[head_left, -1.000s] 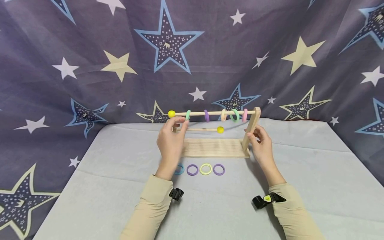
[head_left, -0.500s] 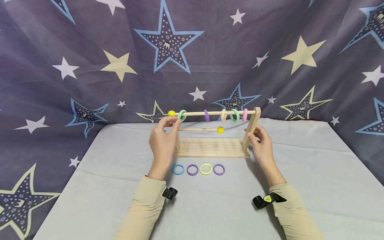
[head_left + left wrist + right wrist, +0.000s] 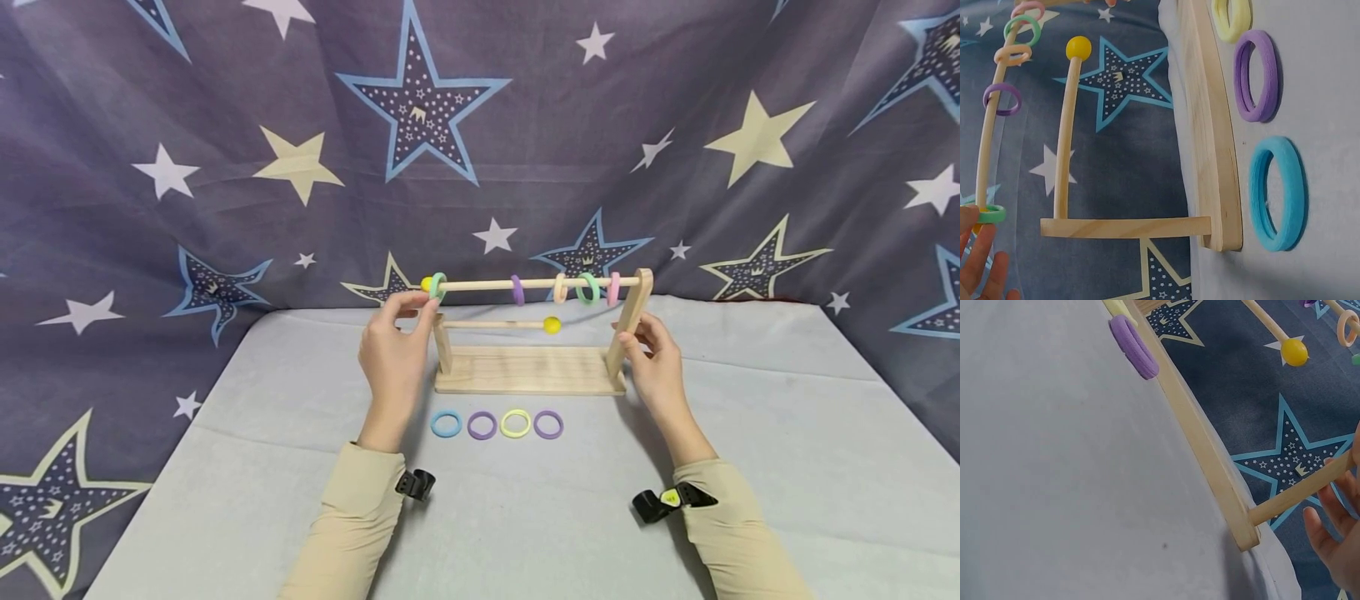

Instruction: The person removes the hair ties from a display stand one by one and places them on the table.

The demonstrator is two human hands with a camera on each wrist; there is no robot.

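Observation:
My left hand pinches a green hair tie between thumb and fingertips. That hair tie encircles the left end of the upper rod, beside its yellow ball. Farther right on the same rod hang a purple hair tie, a peach one, another green one and a pink hair tie. The rod belongs to a wooden stand. My right hand holds the stand's right upright between thumb and fingers.
In front of the stand, a row of hair ties lies flat on the pale cloth: blue, purple, yellow and purple. A lower rod ends in a yellow ball. Behind hangs a star-patterned curtain.
My left hand has slid the green hair tie leftward along the upper rod to the yellow ball, uncovering the stand's left upright and the blue hair tie. My right hand stays put.

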